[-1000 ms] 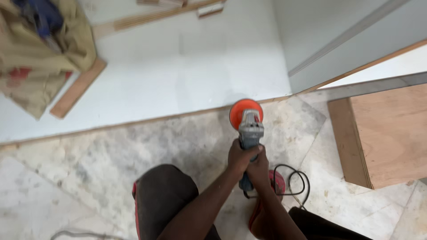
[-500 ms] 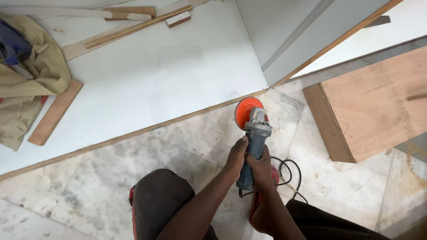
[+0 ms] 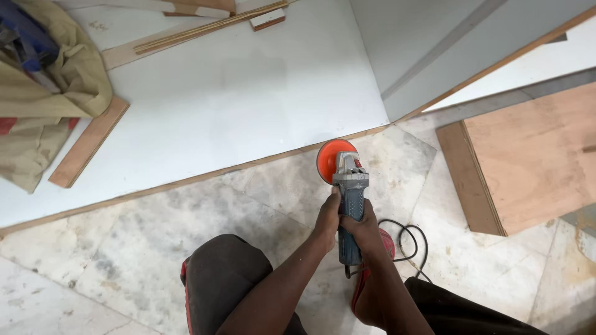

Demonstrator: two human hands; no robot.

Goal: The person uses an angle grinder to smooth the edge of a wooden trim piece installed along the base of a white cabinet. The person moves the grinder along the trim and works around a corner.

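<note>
At the far left edge of the white board (image 3: 236,105) a tan cloth (image 3: 56,93) lies heaped; I see no containers. Your left hand (image 3: 327,218) and right hand (image 3: 363,228) both wrap closed around the blue grinder (image 3: 351,205), its orange disc (image 3: 330,160) at the board's near edge. The black cord (image 3: 406,239) loops by your foot; it could snag, I'd judge.

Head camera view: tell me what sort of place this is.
Probably a carpentry or fit-out work site indoors. Both hands, left hand and right hand, grip a corded angle grinder with an orange disc beside a large white laminated board lying on a marble floor, with a plywood panel nearby.
</note>
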